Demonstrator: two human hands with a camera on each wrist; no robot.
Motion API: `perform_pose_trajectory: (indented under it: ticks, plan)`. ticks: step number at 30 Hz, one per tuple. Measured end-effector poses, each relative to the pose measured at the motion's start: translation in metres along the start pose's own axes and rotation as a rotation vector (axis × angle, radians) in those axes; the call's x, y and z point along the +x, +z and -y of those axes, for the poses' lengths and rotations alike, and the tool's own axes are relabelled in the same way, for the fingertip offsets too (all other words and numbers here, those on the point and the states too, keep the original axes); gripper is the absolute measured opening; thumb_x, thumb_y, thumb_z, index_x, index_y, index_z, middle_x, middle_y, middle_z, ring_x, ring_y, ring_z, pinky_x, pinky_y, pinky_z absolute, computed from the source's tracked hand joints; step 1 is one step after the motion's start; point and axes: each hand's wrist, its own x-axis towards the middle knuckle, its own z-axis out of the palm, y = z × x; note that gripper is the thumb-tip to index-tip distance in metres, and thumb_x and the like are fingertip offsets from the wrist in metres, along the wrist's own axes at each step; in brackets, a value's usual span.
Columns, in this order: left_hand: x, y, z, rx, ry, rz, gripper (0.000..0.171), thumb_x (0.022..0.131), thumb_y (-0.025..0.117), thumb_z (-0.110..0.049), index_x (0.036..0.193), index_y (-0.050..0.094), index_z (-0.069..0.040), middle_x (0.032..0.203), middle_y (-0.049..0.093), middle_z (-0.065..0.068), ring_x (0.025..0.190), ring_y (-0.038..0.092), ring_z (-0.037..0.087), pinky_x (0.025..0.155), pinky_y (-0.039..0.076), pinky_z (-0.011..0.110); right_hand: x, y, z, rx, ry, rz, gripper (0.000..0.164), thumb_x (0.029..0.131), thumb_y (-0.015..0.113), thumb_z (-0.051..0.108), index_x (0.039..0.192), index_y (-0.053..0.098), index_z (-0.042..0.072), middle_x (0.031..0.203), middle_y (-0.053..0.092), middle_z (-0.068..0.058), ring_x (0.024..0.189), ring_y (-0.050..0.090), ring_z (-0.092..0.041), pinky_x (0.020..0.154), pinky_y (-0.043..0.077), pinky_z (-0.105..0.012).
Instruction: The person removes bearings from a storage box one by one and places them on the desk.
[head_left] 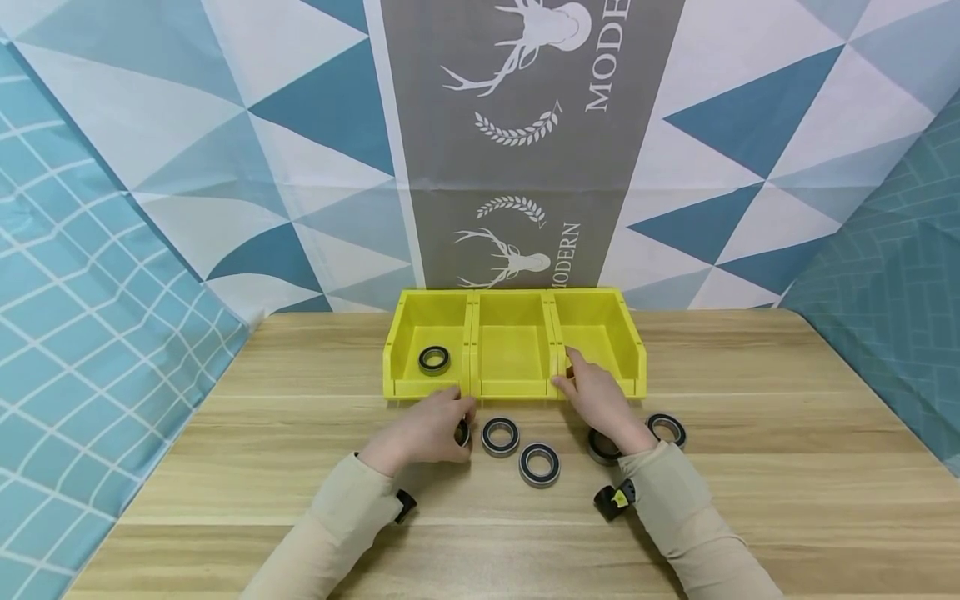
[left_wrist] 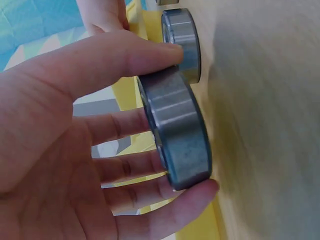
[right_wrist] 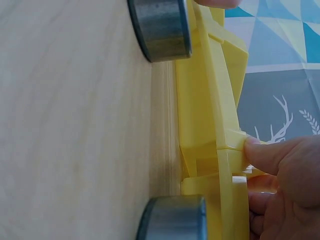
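Observation:
My left hand holds a ball bearing on its edge, thumb on one side and fingertips on the other, just in front of the left yellow bin. In the right wrist view, my right hand pinches the front edge of the yellow bins where two meet, thumb on the near face and fingers behind. The head view places this hand at the join of the middle and right bins. Another bearing lies flat inside the left bin.
Between my hands, two bearings lie flat on the wooden table. Another bearing is partly hidden under my right wrist, and one more bearing lies to its right. A patterned backdrop stands behind the bins.

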Motion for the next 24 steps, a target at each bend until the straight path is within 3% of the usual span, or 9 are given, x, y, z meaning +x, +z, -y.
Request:
perform_pose_trajectory:
  ticks: [11, 24]
  plan:
    - [0.0020, 0.0075, -0.0015, 0.010, -0.016, 0.064, 0.034, 0.065, 0.078, -0.021, 0.090, 0.058, -0.012, 0.089, 0.049, 0.002, 0.076, 0.046, 0.015, 0.068, 0.042, 0.030, 0.0006, 0.0000, -0.0004, -0.001, 0.005, 0.004, 0.058, 0.093, 0.049, 0.028, 0.136, 0.029, -0.006, 0.104, 0.061, -0.021, 0.092, 0.060, -0.033, 0.079, 0.048, -0.044]
    - [0.0000, 0.0090, -0.0046, 0.022, -0.026, 0.062, 0.036, 0.064, 0.079, -0.022, 0.091, 0.058, -0.011, 0.087, 0.048, 0.001, 0.077, 0.046, 0.016, 0.070, 0.043, 0.033, 0.0003, -0.0003, 0.0001, -0.004, 0.004, 0.003, 0.058, 0.094, 0.049, 0.027, 0.137, 0.029, -0.006, 0.104, 0.061, -0.021, 0.090, 0.060, -0.033, 0.077, 0.048, -0.044]
